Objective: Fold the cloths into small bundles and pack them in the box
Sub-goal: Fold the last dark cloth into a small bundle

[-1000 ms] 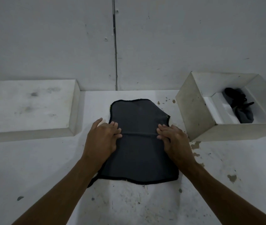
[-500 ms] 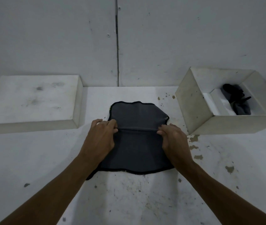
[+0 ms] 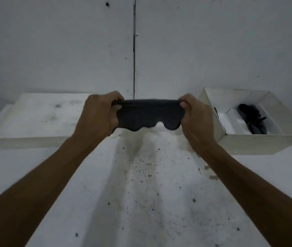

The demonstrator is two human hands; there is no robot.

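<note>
Matt dark cloth (image 3: 148, 114), soft and smooth, white table (image 3: 150, 193) with chipped, speckled paint, matt white box (image 3: 211, 111)

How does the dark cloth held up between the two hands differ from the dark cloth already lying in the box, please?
1. The held cloth is off the table, gripped by the left hand and right hand; the packed cloth rests untouched in the open box.
2. The held cloth is stretched into a wide, smooth doubled band; the packed cloth is a compact, knotted-looking bundle.
3. The held cloth looks wider than the packed cloth.

Both are dark fabric.
</note>
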